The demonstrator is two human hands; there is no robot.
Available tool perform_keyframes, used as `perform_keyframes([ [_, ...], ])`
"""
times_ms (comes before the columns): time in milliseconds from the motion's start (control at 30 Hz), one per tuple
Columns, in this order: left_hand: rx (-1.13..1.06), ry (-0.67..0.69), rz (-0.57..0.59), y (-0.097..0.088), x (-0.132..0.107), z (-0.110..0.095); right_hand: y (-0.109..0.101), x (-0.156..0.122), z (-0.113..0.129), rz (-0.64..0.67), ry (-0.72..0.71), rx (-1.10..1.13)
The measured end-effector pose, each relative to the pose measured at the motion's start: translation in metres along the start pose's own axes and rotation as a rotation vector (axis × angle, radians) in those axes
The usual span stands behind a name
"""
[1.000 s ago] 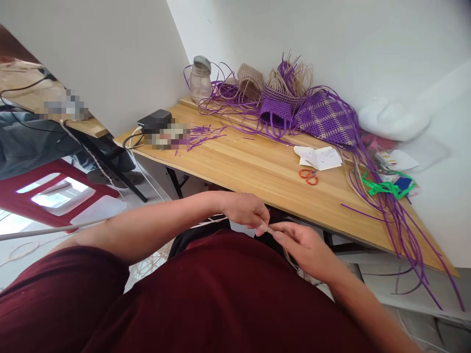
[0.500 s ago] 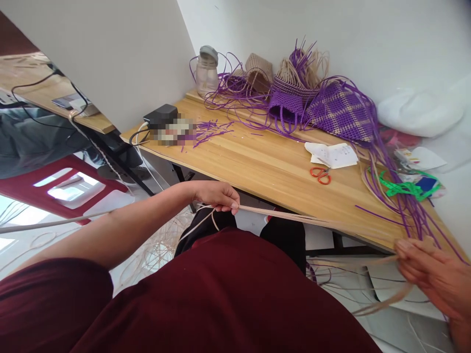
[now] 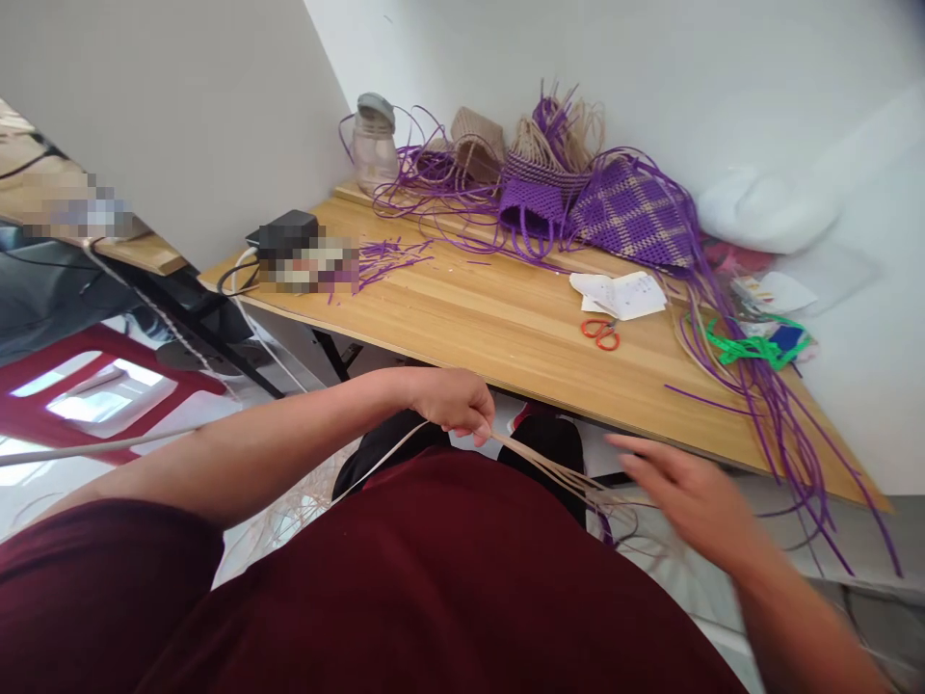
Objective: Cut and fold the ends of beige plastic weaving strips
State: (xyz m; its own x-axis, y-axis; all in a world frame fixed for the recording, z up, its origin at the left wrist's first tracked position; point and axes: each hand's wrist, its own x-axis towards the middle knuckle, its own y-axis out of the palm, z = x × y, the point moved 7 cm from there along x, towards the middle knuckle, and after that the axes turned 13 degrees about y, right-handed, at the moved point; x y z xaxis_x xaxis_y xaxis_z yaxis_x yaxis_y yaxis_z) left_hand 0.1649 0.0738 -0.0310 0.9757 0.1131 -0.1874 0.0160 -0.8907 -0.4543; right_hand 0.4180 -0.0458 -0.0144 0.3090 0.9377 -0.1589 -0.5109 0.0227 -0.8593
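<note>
My left hand [image 3: 455, 403] is closed around one end of a bunch of thin beige weaving strips [image 3: 549, 467], just in front of the table edge and above my lap. From it the strips run to the right and droop, spreading apart over my right thigh. A single strip also trails from that hand down to the left. My right hand [image 3: 686, 496] is off to the right of the strips, somewhat blurred, fingers stretched out with nothing visibly held. Its fingertips point toward the bunch.
On the wooden table [image 3: 462, 318] lie orange-handled scissors [image 3: 601, 333], folded paper [image 3: 620, 295] and purple scraps [image 3: 390, 260]. Behind them stand a jar [image 3: 376, 154] and woven purple-and-beige baskets [image 3: 636, 212]. Long purple strips [image 3: 787, 453] hang over the right edge. A red stool [image 3: 108, 386] is at left.
My right hand has let go of the strips and moved left, toward my left hand. The strips, stretched taut before, now hang slack. The view has shifted a little to the right.
</note>
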Motion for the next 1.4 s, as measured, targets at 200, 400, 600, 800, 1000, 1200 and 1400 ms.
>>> perform_keyframes([
  [200,0.086,0.116,0.064,0.006,0.026,-0.038,0.079,0.004,0.119,0.525,-0.195,0.277],
  [400,-0.148,0.043,-0.091,-0.022,-0.003,-0.001,0.073,0.018,0.095,0.606,-0.096,0.541],
  [600,-0.359,0.003,-0.413,-0.046,-0.053,0.042,0.052,0.031,0.066,0.547,0.067,0.795],
  [800,-0.447,0.048,-0.625,-0.034,-0.067,0.046,0.052,0.04,0.069,0.441,0.08,0.966],
  [1000,-0.629,0.055,-0.755,-0.007,-0.003,0.016,0.065,0.038,0.098,0.204,-0.078,0.828],
  [1200,-0.763,0.157,-0.943,-0.017,0.032,-0.005,0.07,0.039,0.107,0.071,-0.165,0.824],
  [1400,-0.843,0.152,-1.055,-0.025,0.039,0.002,0.074,0.05,0.104,0.051,-0.108,0.802],
])
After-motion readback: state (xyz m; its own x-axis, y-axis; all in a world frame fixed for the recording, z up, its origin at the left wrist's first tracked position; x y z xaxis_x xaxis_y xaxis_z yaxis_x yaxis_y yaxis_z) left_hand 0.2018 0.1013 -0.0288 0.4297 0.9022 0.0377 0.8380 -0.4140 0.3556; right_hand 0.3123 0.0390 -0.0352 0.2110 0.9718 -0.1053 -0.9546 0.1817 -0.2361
